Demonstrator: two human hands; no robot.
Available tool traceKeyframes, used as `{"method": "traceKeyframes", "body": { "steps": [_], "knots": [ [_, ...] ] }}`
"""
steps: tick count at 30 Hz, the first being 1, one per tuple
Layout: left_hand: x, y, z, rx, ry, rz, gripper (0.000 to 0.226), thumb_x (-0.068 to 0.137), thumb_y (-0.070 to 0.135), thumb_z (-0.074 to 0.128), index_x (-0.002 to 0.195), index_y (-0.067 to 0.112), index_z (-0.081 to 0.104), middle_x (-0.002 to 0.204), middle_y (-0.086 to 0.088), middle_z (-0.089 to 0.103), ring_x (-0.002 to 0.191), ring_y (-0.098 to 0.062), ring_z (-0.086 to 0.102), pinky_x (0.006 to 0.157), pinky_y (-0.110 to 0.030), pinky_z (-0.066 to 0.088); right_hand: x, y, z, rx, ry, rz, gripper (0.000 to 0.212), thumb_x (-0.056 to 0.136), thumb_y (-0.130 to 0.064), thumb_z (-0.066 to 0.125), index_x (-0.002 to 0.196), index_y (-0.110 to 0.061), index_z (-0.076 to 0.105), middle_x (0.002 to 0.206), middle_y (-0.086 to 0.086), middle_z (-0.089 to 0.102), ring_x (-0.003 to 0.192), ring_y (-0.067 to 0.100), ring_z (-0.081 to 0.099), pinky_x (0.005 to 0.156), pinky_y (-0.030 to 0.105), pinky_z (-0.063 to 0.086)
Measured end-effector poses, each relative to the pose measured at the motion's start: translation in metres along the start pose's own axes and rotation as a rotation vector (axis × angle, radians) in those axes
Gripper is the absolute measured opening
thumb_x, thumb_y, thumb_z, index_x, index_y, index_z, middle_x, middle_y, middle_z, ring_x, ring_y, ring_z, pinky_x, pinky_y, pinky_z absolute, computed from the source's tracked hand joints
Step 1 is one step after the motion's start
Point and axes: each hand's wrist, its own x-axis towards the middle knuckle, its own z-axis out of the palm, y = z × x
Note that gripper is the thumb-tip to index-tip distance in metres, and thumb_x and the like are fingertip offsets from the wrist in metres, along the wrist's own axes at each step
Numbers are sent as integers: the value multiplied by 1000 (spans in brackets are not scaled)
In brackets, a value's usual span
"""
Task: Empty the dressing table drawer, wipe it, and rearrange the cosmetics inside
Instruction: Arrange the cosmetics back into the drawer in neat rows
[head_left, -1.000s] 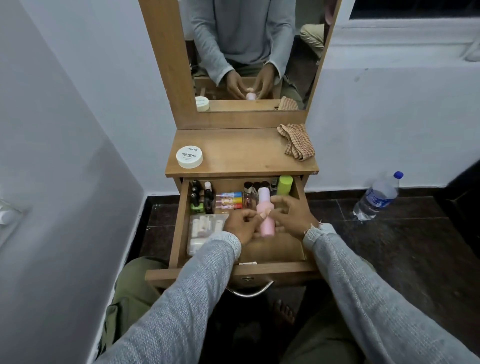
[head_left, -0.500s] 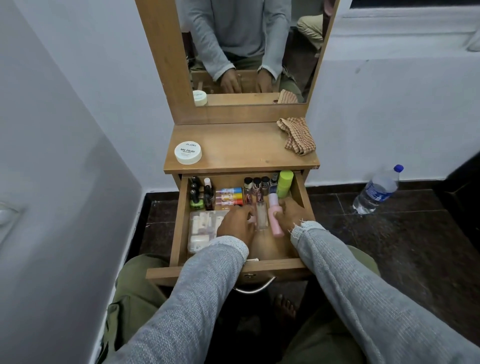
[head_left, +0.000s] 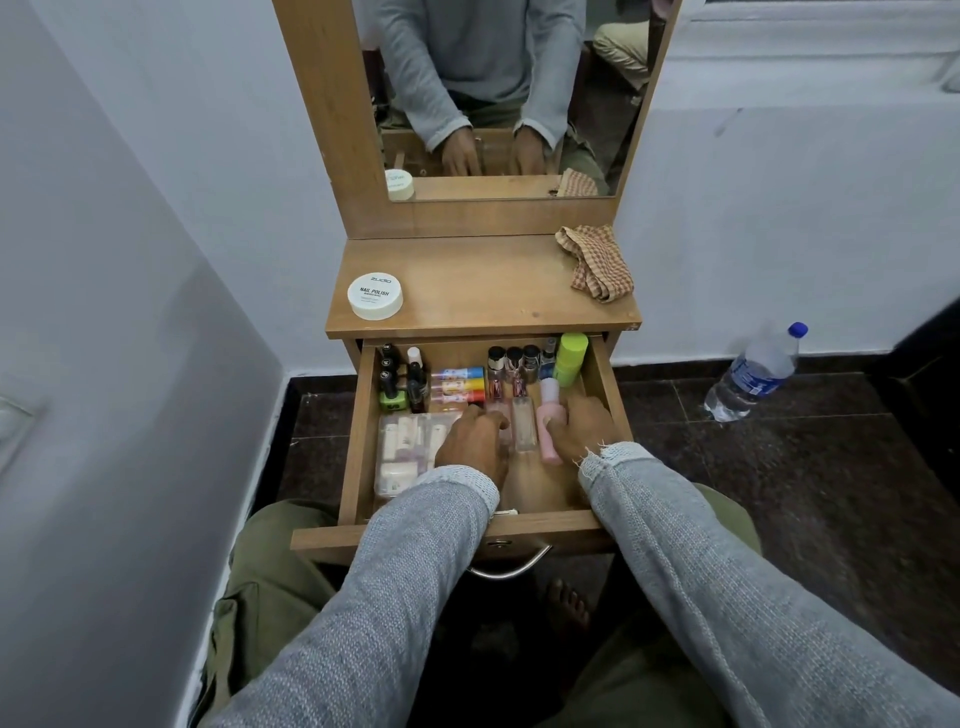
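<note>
The pink bottle (head_left: 548, 423) lay flat in the open drawer (head_left: 358, 441), beside a clear bottle (head_left: 523, 423). The right hand (head_left: 584, 428) lay against its right side, fingers curled around it. The left hand (head_left: 475, 441) rested nearby, its grip hidden.

Both arms are covered by long sleeves of grey knitted fabric (a loose, flecked weave). The cuff at the left hand (head_left: 475, 447) is ribbed and paler; the cuff at the right hand (head_left: 584, 428) is frayed, with loose threads. Olive-green trousers are worn, and a bare foot (head_left: 566, 603) is seen.
</note>
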Motion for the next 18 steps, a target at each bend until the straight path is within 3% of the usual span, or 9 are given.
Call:
{"method": "traceKeyframes", "body": {
  "steps": [6,13,18],
  "knots": [
    [1,-2,3,-15,32,15,39,86,3,62,124,12,59,129,-10,49,111,-28,56,98,-38,47,-10,7,-4,-109,-154,-139,70,77,-13,74,137,-10,38,138,12,39,122,29,47,98,35,42],
    [2,-1,5,23,28,26,21,85,2,61,105,7,68,122,-14,51,102,-28,60,92,-36,51,-11,7,-4,-149,-172,-190,75,77,-8,75,141,-6,36,142,12,37,127,28,44,104,35,39],
    [2,-3,6,17,19,31,19,86,2,59,102,6,68,124,-13,50,104,-27,59,92,-37,51,-4,8,-3,-183,-210,-185,81,72,-9,79,141,-8,36,144,11,36,128,28,44,104,35,38]
  ]
}}
